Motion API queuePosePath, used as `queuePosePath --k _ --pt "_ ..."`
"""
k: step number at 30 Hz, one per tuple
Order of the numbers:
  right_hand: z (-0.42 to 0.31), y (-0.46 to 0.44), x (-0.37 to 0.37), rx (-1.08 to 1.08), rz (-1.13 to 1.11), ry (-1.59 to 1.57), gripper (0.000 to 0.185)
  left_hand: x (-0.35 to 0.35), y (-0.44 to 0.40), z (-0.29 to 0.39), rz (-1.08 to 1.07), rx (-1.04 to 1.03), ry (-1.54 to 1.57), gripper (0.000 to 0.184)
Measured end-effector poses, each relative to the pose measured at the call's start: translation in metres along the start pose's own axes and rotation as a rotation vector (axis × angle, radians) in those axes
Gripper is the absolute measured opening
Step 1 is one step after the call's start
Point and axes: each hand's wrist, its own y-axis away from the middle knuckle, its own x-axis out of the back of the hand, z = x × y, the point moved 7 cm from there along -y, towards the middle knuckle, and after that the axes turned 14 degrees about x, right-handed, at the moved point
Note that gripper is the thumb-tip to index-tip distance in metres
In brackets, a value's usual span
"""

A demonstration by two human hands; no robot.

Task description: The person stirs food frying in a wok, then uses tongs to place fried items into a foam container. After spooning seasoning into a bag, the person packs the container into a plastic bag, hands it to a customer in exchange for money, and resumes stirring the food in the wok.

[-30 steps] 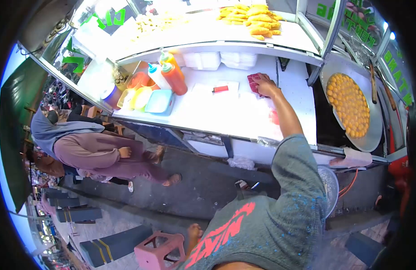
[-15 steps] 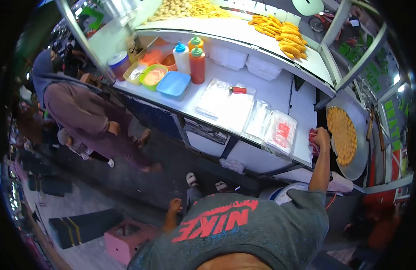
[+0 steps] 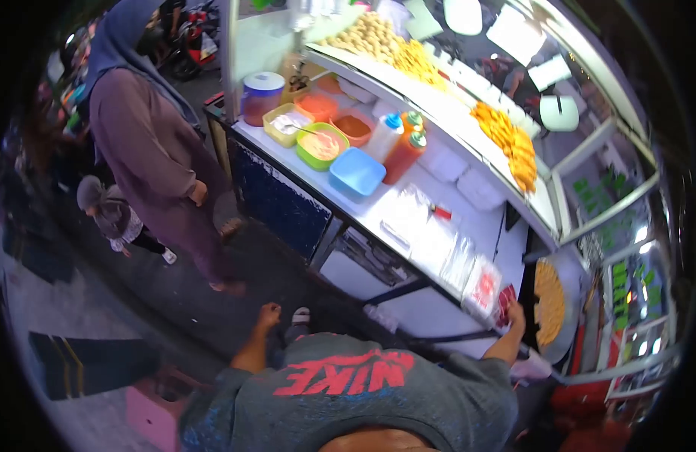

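At the right end of the counter, my right hand is closed over a crumpled dark red thing, perhaps a cloth or packet; its kind is unclear. Just left of that hand lies a clear pack with red print, beside stacks of plastic bags and a red lighter. My left hand hangs in the air away from the counter, fingers curled, with nothing visible in it.
A wide pan of frying food is right of my hand. Sauce bottles, a blue tub and fried food occupy the stall. A person in purple and a child stand left; a pink stool is nearby.
The view has swung left, so the stall appears farther right and lower. My right hand stays by the dark red thing. My left hand has risen slightly and moved left in view.
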Motion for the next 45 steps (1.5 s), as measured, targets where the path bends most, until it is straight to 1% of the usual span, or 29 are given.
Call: queuePosePath --k 1,2,3,4,5,6,8,10,11,12,13,14,15,16,18,20,21,22,24,25,27,28,30,34,37,39,40,43,45 --pt "-0.02 0.002 0.019 -0.002 0.233 -0.017 0.037 0.006 -0.006 -0.002 -0.019 -0.005 -0.102 0.029" --pt "-0.052 0.024 0.033 -0.019 0.469 -0.051 0.036 0.006 -0.021 -0.011 0.008 -0.154 -0.316 0.031" --pt "-0.091 0.038 0.053 -0.004 0.598 -0.008 0.036 0.005 -0.037 -0.016 0.04 -0.303 -0.546 0.034" --pt "-0.148 0.055 0.08 -0.004 0.719 0.033 0.035 0.013 -0.032 -0.015 -0.101 -0.076 -0.498 0.035" --pt "-0.188 0.066 0.095 0.177 0.857 0.05 0.03 0.014 -0.025 -0.026 -0.239 0.158 -0.451 0.037" --pt "-0.223 0.072 0.104 0.324 0.899 -0.075 0.025 0.018 -0.026 -0.023 -0.257 0.168 -0.473 0.038" --pt "-0.299 0.094 0.097 0.301 0.885 -0.385 0.019 0.021 -0.033 -0.026 -0.286 0.184 -0.506 0.04" --pt "-0.375 0.123 0.076 0.528 0.836 -0.386 0.015 0.009 -0.062 -0.014 -0.171 -0.506 -0.782 0.039" --pt "-0.395 0.129 0.047 0.797 0.916 -0.421 0.013 0.005 -0.058 -0.01 -0.12 -0.86 -0.901 0.039" --pt "-0.423 0.137 0.013 0.894 0.87 -0.482 0.014 0.013 -0.066 -0.005 -0.178 -0.616 -0.815 0.035" --pt "-0.444 0.136 -0.033 0.674 0.549 -0.73 0.017 0.012 -0.068 0.012 -0.226 -0.378 -0.729 0.031" --pt "-0.49 0.151 -0.053 0.739 0.357 -0.781 0.023 0.01 -0.069 0.017 -0.269 -0.141 -0.642 0.027" --pt "-0.515 0.16 -0.085 0.844 0.259 -0.622 0.027 0.008 -0.07 0.022 -0.233 -0.194 -0.636 0.023" --pt "-0.534 0.177 -0.108 0.962 0.224 -0.418 0.032 -0.002 -0.083 0.023 -0.194 -0.25 -0.62 0.02" --pt "-0.546 0.196 -0.145 0.932 0.004 -0.703 0.035 -0.019 -0.094 0.024 -0.118 -0.357 -0.602 0.02" --pt "-0.532 0.203 -0.156 0.801 -0.152 -0.655 0.037 -0.037 -0.09 0.03 -0.036 -0.457 -0.613 0.025" --pt "-0.525 0.203 -0.161 0.736 -0.228 -0.638 0.038 -0.043 -0.085 0.038 -0.075 -0.45 -0.644 0.029" --pt "-0.511 0.196 -0.158 0.655 -0.166 -0.693 0.039 -0.046 -0.073 0.045 -0.113 -0.441 -0.674 0.034" --pt "-0.476 0.186 -0.156 0.486 -0.056 -0.793 0.042 -0.044 -0.044 0.06 -0.082 -0.39 -0.644 0.037" --pt "-0.464 0.184 -0.143 0.463 0.062 -0.762 0.044 -0.046 -0.038 0.063 -0.072 -0.36 -0.621 0.038" --pt "-0.444 0.181 -0.117 0.417 0.281 -0.688 0.049 -0.047 -0.026 0.074 0.027 -0.437 -0.59 0.041" --pt "-0.44 0.18 -0.111 0.387 0.318 -0.714 0.051 -0.046 -0.019 0.073 0.079 -0.467 -0.571 0.043" --pt "-0.435 0.179 -0.098 0.327 0.384 -0.769 0.054 -0.044 -0.008 0.077 0.012 -0.417 -0.583 0.045" --pt "-0.445 0.179 -0.091 0.411 0.361 -0.79 0.061 -0.039 -0.004 0.074 -0.004 -0.375 -0.56 0.043" --pt "-0.462 0.183 -0.097 0.513 0.284 -0.866 0.065 -0.04 0.006 0.062 -0.123 -0.314 -0.561 0.032" --pt "-0.474 0.188 -0.096 0.541 0.22 -0.875 0.065 -0.036 0.024 0.06 -0.031 -0.286 -0.559 0.027" --pt "-0.479 0.19 -0.093 0.551 0.19 -0.88 0.065 -0.034 0.03 0.06 0.014 -0.271 -0.562 0.027" --pt "-0.486 0.19 -0.079 0.562 0.151 -0.754 0.064 -0.033 0.038 0.055 -0.046 -0.216 -0.511 0.032" --pt "-0.488 0.187 -0.067 0.564 0.193 -0.77 0.064 -0.032 0.04 0.053 -0.039 -0.193 -0.545 0.032"
